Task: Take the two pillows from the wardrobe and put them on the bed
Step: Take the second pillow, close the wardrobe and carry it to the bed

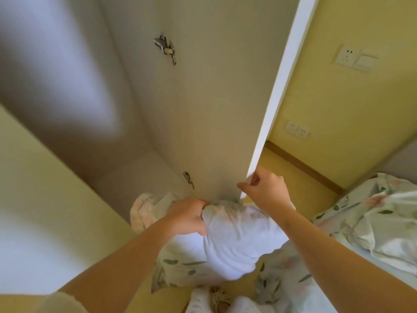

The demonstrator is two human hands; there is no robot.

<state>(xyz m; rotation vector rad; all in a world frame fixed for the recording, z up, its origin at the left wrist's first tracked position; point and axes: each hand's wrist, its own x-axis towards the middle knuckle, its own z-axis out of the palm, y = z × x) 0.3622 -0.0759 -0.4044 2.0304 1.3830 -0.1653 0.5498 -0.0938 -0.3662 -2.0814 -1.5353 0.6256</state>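
Observation:
My left hand (188, 216) grips a bunched corner of a white pillow (232, 242) in a leaf-print case, held in front of the open wardrobe (126, 170). A second pillow (144, 211) with a pinkish print lies low inside the wardrobe, just left of my left hand. My right hand (265, 186) pinches the lower edge of the wardrobe door (212, 109), which stands open. The bed (383, 222) with a floral cover sits at the right.
Wall sockets (297, 129) and a switch plate (355, 58) sit on the yellow wall right of the door. A wooden skirting strip (304, 166) runs along that wall. Floral bedding (282, 279) hangs near my feet.

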